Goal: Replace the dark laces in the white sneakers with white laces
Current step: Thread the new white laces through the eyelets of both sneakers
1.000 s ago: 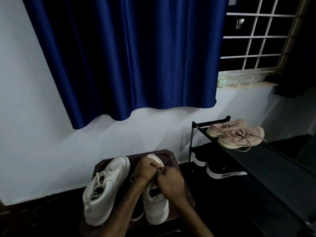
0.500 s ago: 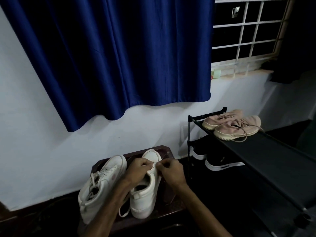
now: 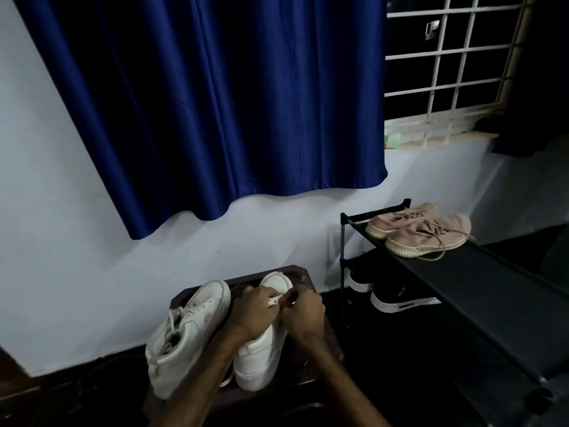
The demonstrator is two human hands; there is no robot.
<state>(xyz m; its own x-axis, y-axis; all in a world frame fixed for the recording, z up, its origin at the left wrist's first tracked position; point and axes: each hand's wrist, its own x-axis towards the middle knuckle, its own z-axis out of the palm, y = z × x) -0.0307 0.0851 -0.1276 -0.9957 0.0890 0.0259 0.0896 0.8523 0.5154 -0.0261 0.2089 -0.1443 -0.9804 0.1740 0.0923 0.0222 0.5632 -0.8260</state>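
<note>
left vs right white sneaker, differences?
Pose: left sneaker leans on its side; right sneaker stands upright.
Laces: left sneaker shows white laces threaded; right sneaker's eyelets are covered by left hand and right hand.
Handling: both hands pinch at the right sneaker's front; neither holds the left sneaker.
Shared: both white, toes toward the wall, on the dark stool.

One head-mounted wide-angle view covers the scene. The camera sits above and behind the hands and faces forward and down toward the wall. The left hand (image 3: pixel 255 312) and right hand (image 3: pixel 303 315) lie near the lens at lower centre, both gripping a white sneaker (image 3: pixel 261 359) on the worktop (image 3: pixel 308 277). A curtain (image 3: pixel 215 103) fills the frame above the hands. A shoe rack (image 3: pixel 462 282) recedes to the right of the right hand.
</note>
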